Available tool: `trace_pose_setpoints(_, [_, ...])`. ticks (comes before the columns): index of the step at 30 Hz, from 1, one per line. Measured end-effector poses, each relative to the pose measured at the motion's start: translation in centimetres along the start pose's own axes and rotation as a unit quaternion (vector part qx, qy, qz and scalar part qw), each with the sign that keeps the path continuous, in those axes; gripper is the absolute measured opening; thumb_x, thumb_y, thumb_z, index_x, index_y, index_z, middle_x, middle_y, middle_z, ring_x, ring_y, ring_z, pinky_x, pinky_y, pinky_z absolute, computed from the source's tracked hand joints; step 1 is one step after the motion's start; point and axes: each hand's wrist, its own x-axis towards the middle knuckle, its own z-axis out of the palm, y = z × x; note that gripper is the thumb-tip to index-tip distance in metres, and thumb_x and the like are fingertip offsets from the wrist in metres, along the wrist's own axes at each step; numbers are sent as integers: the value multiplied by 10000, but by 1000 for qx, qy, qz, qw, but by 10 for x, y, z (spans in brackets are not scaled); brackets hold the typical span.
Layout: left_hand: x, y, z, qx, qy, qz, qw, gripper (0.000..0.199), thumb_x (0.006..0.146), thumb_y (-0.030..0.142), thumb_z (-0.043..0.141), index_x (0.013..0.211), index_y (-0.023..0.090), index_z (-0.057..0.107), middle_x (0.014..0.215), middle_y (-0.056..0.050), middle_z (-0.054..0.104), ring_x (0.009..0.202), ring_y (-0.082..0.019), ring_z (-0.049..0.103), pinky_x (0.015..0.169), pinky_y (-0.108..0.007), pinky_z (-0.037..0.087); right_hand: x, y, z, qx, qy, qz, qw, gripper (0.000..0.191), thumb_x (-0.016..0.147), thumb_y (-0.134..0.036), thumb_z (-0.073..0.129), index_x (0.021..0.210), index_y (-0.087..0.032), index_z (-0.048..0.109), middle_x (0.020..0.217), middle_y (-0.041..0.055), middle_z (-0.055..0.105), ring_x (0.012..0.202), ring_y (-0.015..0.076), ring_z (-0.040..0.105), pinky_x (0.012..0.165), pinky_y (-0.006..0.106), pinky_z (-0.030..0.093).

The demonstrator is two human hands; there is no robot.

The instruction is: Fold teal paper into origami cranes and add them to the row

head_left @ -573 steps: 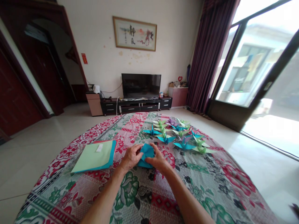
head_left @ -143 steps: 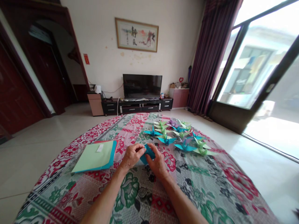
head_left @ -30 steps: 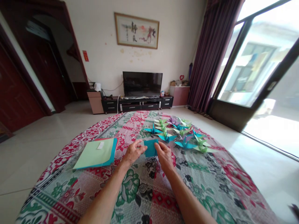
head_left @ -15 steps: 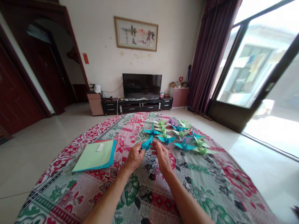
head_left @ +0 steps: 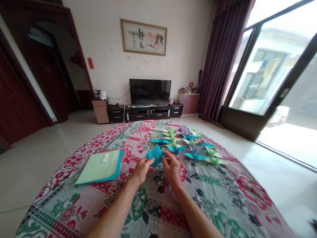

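A small folded piece of blue paper [head_left: 155,155] is held up between my two hands, over the middle of the table. My left hand [head_left: 143,169] pinches its left edge between thumb and fingers. On the other side, my right hand [head_left: 172,167] grips the right edge with thumb and fingertips. Just beyond and to the right stand several folded paper cranes in rows, among them a blue crane [head_left: 161,140], a light green crane [head_left: 214,159] and a purple crane [head_left: 182,130]. A stack of square paper sheets [head_left: 99,165], pale green on top with blue and red beneath, lies left of my hands.
A floral tablecloth [head_left: 138,201] covers the round table. A small white slip [head_left: 105,158] rests on the sheets. Past the table are a low black TV cabinet [head_left: 140,115] with a television [head_left: 150,92], a purple curtain [head_left: 215,66] and a glass door [head_left: 250,86] on the right.
The blue paper has turned so that a broad, flat face shows instead of a narrow shape. My right hand has closed onto its right edge; before, its fingers were straighter.
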Motion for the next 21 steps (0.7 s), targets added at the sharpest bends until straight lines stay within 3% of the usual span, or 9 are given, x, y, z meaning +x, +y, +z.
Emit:
trace_pose_setpoints(7, [3, -2, 1, -105, 16, -2, 994, 269, 545, 269, 760, 749, 123, 664, 714, -23, 663, 609, -105, 569, 526, -214, 493, -4, -4, 0, -122, -4, -127, 984, 307, 832, -235, 481, 1108, -220, 614, 1126, 98, 605, 1026, 219, 569, 877, 369, 463])
trace_pose_setpoints(15, [3, 0, 4, -159, 70, 5, 985, 239, 501, 199, 767, 678, 120, 626, 656, -14, 638, 615, -114, 580, 522, -212, 485, -7, -4, -2, -193, -46, -190, 962, 379, 869, -215, 427, 1237, -211, 515, 1220, 104, 545, 1129, 226, 497, 943, 394, 424])
trace_pose_setpoints(21, [3, -1, 3, -143, 66, 10, 988, 246, 505, 230, 773, 677, 118, 637, 670, -24, 645, 623, -117, 581, 541, -225, 489, -9, -3, 1, -207, -63, -208, 954, 403, 875, -209, 414, 1274, -228, 468, 1262, 89, 519, 1161, 228, 467, 973, 417, 401])
